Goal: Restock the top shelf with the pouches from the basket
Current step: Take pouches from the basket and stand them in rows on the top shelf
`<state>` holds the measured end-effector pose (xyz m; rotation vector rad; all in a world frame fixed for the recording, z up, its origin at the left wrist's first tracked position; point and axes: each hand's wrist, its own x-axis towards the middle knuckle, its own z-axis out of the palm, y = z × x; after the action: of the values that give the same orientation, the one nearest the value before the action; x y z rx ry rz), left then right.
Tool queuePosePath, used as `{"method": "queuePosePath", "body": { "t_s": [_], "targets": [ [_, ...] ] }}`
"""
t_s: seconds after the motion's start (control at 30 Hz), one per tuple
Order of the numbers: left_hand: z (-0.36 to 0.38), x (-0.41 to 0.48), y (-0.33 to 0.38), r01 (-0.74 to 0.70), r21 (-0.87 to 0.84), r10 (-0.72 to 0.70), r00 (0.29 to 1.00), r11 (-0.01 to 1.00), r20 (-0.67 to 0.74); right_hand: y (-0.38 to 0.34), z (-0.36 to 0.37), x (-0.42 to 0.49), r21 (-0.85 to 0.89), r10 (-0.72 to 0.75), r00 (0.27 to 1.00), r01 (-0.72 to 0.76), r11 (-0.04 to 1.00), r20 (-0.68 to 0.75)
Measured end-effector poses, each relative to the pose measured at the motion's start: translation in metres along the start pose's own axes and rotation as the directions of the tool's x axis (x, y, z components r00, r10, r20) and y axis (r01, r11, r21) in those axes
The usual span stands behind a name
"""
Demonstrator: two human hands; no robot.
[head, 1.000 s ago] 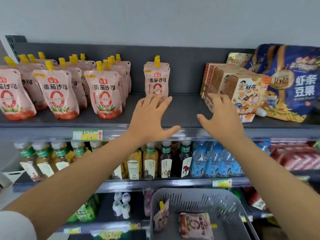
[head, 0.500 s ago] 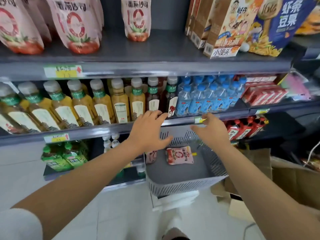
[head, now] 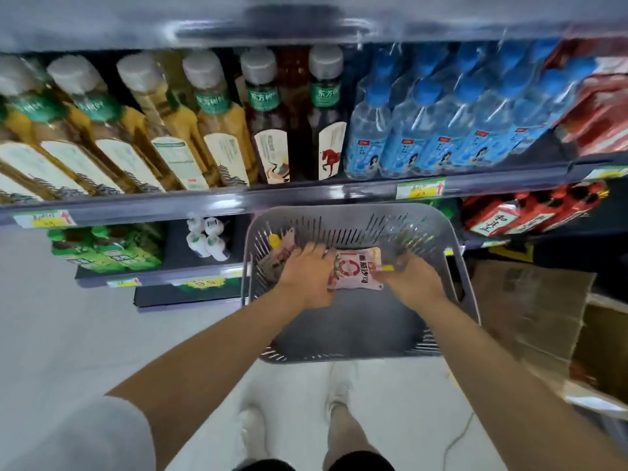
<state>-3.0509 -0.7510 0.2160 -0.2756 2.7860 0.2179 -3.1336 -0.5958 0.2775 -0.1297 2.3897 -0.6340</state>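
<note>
Grey slotted plastic forms the basket [head: 452,266], which sits on the floor against the lower shelves, and everything else is placed from it. Both hands reach down inside it. A pink-and-white pouch [head: 353,270] with a red ring on its face lies flat on the basket floor toward the far wall, its yellow cap [head: 387,267] pointing to the right side. The left hand [head: 307,277] rests over the left end of this pouch with fingers curled, and it also touches a second pouch [head: 282,249] that leans against the far-left wall with its yellow spout up; motion blur makes it impossible to tell whether the fingers have closed on either one. The right hand [head: 413,280] sits at the capped end of the flat pouch, fingers bent around that end, though a firm grasp cannot be confirmed. Above the basket's far rim stand tea bottles [head: 217,130] and blue-capped water bottles [head: 404,137]. Just right of the basket lies flattened cardboard [head: 530,300]
</note>
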Motion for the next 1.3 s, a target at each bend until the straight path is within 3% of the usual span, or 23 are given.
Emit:
{"method": "queuePosePath", "body": {
  "t_s": [0.27, 0.53, 0.67, 0.8, 0.9, 1.13, 1.3],
  "targets": [
    [0.067, 0.083, 0.026, 0.016, 0.052, -0.028, 0.970, 0.999, 0.243, 0.028, -0.008, 0.062, -0.063, -0.048, 0.995, 0.054, 0.997, 0.086],
    [0.084, 0.094, 0.027, 0.065, 0.120, -0.087, 0.977, 0.991, 0.196, 0.037, -0.001, 0.089, -0.071, -0.035, 0.993, 0.044, 0.997, 0.112],
    [0.093, 0.084, 0.034, 0.108, 0.189, -0.155, 0.955, 0.976, 0.254, 0.027, 0.007, 0.094, -0.080, -0.040, 0.988, 0.052, 0.995, 0.146],
    [0.103, 0.069, 0.043, 0.035, 0.323, -0.161, 0.915, 0.946, 0.371, 0.017, 0.015, 0.094, -0.106, -0.054, 0.983, 0.074, 0.992, 0.178],
    [0.109, 0.065, 0.045, 0.037, 0.302, -0.154, 0.915, 0.952, 0.373, 0.012, 0.022, 0.096, -0.133, -0.082, 0.983, 0.105, 0.986, 0.163],
    [0.107, 0.054, 0.038, -0.220, 0.266, 0.105, 0.916, 0.939, 0.387, 0.004, 0.045, 0.095, -0.148, -0.128, 0.969, 0.161, 0.976, 0.213],
    [0.093, 0.046, 0.031, -0.285, 0.297, 0.131, 0.884, 0.911, 0.448, -0.016, 0.073, 0.092, -0.147, -0.207, 0.948, 0.247, 0.958, 0.243]
  ]
}}
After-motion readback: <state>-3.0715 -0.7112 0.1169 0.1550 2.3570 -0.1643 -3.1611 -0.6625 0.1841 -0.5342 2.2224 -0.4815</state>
